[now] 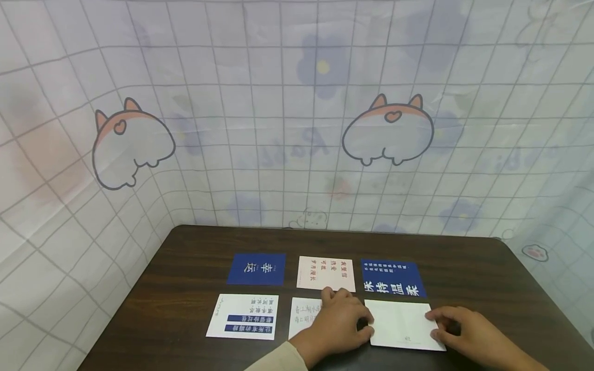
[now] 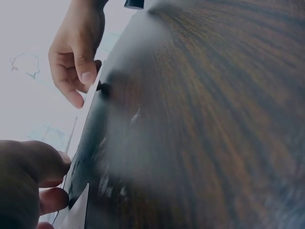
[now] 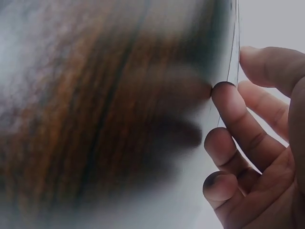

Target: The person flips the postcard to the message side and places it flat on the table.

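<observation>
A plain white card [image 1: 402, 322] with a small mark near its lower edge lies at the front right of the dark table. My left hand [image 1: 335, 323] holds its left edge between thumb and fingers. At the opposite edge, my right hand [image 1: 471, 332] pinches the card with thumb and fingertips. The left wrist view shows the left fingers [image 2: 53, 200] and the right hand [image 2: 78, 52] along the card's thin edge. In the right wrist view, fingertips [image 3: 228, 100] sit low against the tabletop. Partly hidden under my left hand is a white card with grey writing [image 1: 301, 312].
Behind lie a blue card [image 1: 257, 269], a pale pink card [image 1: 326, 273] and another blue card [image 1: 393, 278] in a row. A white card with blue bars [image 1: 243, 317] lies front left. A patterned curtain [image 1: 297, 129] rises behind the table [image 1: 176, 288].
</observation>
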Available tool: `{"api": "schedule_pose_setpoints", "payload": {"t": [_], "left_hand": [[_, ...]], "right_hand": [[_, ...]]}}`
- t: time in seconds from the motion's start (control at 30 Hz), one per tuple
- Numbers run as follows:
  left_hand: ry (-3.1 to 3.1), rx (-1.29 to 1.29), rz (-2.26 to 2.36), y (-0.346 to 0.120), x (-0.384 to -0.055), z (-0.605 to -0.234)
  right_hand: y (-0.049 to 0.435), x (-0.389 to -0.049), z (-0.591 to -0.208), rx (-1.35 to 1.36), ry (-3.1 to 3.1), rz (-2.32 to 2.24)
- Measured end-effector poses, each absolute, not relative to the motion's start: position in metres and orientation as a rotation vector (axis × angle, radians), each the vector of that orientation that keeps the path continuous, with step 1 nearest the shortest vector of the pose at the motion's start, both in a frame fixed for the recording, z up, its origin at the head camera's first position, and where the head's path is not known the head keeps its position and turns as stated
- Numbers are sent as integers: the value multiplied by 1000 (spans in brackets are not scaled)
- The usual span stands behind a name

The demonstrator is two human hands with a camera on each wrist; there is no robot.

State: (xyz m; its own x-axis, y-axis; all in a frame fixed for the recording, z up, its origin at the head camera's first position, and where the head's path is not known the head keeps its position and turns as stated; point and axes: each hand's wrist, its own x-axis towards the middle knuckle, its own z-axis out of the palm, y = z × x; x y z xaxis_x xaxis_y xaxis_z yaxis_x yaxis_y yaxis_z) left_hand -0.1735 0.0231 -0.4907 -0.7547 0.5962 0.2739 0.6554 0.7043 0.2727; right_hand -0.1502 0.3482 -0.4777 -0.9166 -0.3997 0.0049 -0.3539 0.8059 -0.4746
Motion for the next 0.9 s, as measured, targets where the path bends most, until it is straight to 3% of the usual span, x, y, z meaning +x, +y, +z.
{"api": "schedule_pose_setpoints", "payload": {"t": [0.9], "left_hand": [[-2730, -1050, -396, 25, -173, -494]], "right_hand": [[341, -150, -479, -612, 2971, -568]]}}
